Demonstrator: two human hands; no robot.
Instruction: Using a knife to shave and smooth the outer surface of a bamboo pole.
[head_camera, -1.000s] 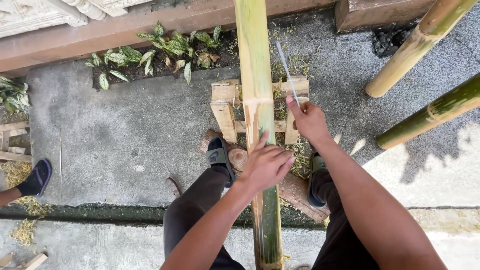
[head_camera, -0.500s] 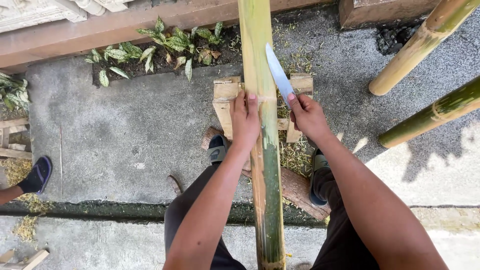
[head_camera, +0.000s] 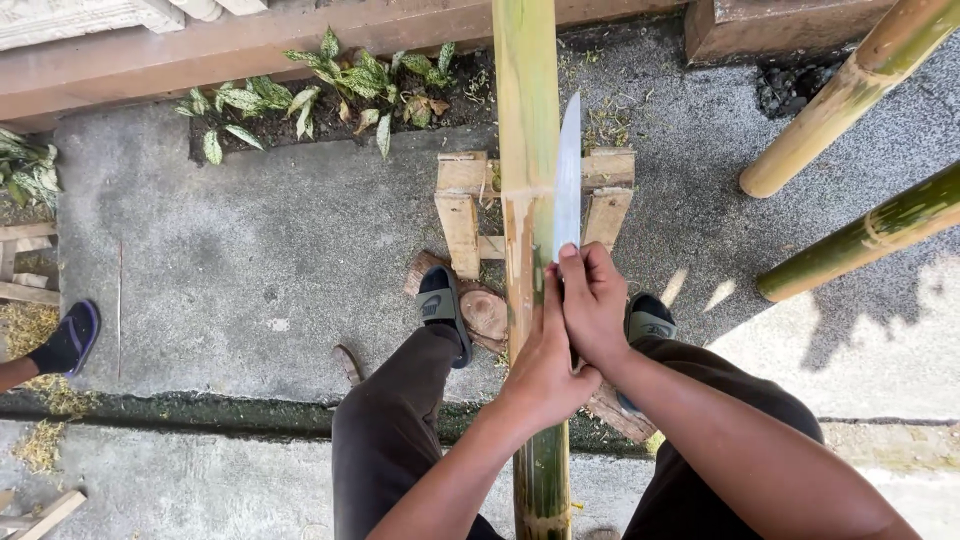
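Bamboo: a long green-yellow bamboo pole (head_camera: 527, 150) runs up the middle of the view, between the person's knees, resting across a low wooden trestle (head_camera: 462, 205) on the grey concrete floor (head_camera: 250, 260).
Knife: a long steel blade (head_camera: 568, 180) lies along the pole's right edge, tip pointing away, crossing the trestle.
Right hand: the right hand (head_camera: 597, 300) is clamped around the knife's handle, which is hidden in the fist.
Left hand: the left hand (head_camera: 545, 365) is pressed on the pole just beside the right hand, fingers together and touching it.
Feet: dark sandals (head_camera: 440, 305) stand either side of the pole.
Surroundings: two more bamboo poles (head_camera: 850, 90) lean at right; leafy plants (head_camera: 340, 85) grow by a wall; another person's sandalled foot (head_camera: 68, 338) shows at left.
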